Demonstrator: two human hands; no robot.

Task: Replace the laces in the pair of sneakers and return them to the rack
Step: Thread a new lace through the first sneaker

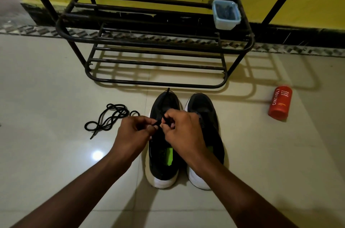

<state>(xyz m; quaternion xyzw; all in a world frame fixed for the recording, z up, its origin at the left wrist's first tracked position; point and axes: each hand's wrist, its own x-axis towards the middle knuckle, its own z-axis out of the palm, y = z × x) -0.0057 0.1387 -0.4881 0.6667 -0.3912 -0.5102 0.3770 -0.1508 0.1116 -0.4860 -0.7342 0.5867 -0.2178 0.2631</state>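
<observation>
Sneakers before rack

Black, white-soled sneakers stand before the rack, spare lace coiled leftward.

Glossy tiled floor, matt black metal rack, translucent plastic tub, woven lace.
</observation>
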